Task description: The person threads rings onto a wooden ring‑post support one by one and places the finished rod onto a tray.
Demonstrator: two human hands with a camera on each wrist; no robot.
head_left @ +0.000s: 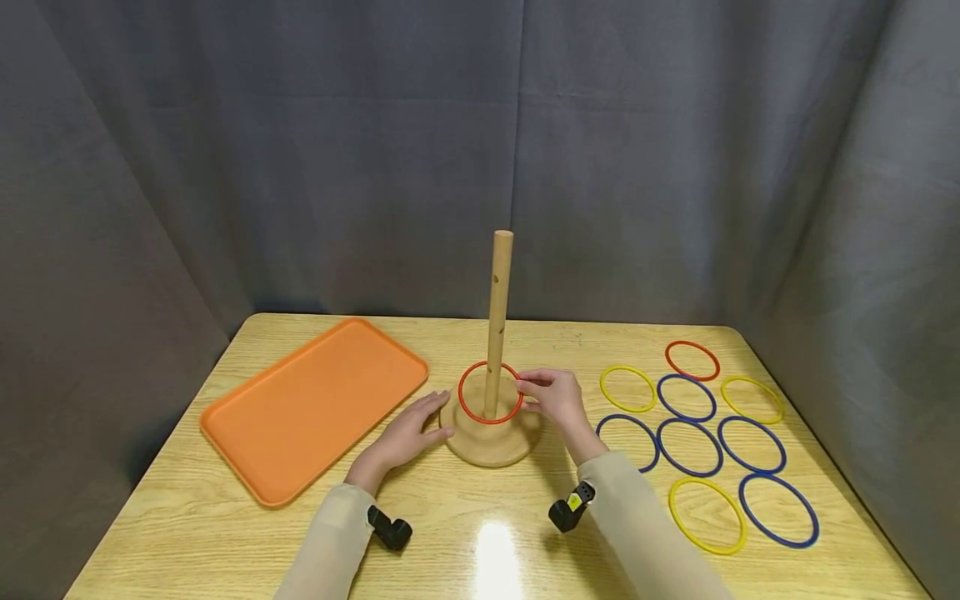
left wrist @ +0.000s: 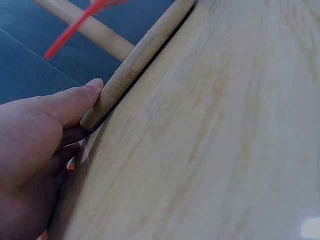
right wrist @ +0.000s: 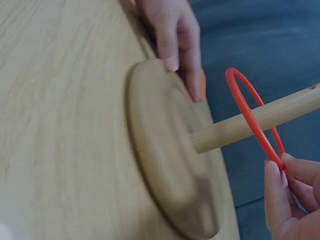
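A red ring [head_left: 491,422] encircles the wooden peg [head_left: 498,317], tilted and above the round base [head_left: 491,450]. My right hand [head_left: 553,395] pinches the ring's right side between thumb and fingers; the right wrist view shows the peg passing through the ring [right wrist: 248,116]. At the base's left edge, my left hand [head_left: 405,433] rests with fingers extended and thumb apart. In the left wrist view, the left thumb [left wrist: 82,100] touches the rim of the base [left wrist: 135,62]; its other fingers are partly hidden.
On the left lies an orange tray [head_left: 315,408]. Several loose rings are spread flat on the right, among them a red ring [head_left: 678,372], a yellow ring [head_left: 742,533] and a blue ring [head_left: 816,525]. Grey curtains [head_left: 375,167] surround the wooden table [head_left: 435,533].
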